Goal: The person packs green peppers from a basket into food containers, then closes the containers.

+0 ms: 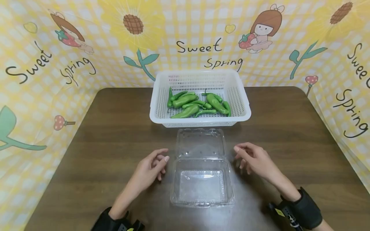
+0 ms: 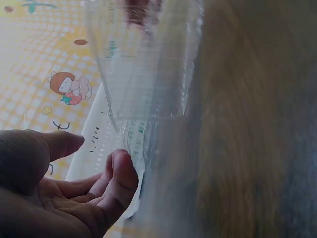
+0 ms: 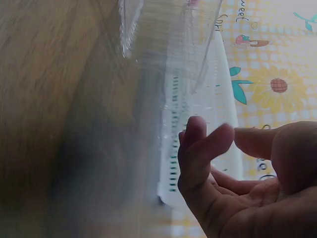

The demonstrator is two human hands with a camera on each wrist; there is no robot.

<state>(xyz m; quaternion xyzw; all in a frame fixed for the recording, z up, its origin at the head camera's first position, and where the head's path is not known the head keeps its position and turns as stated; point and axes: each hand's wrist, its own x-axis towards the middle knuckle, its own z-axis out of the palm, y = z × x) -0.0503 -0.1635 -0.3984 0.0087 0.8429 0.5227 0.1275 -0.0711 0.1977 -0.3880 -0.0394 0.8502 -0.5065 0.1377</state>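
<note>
Head view, clamshell box (image 1: 202, 170): lies open between the left hand (image 1: 150, 168) and right hand (image 1: 254, 158), both loose and holding nothing.
Handling: likely light, thin, easily dented; best held by its rims.
Beyond: white basket (image 1: 244, 106) of green peppers (image 1: 196, 104).
Left wrist view: fingers (image 2: 119, 181) relaxed beside the clear plastic.
Right wrist view: fingers (image 3: 198, 148) likewise empty.
Surface: brown wood-grain table (image 1: 289, 128), printed backdrop around.
</note>
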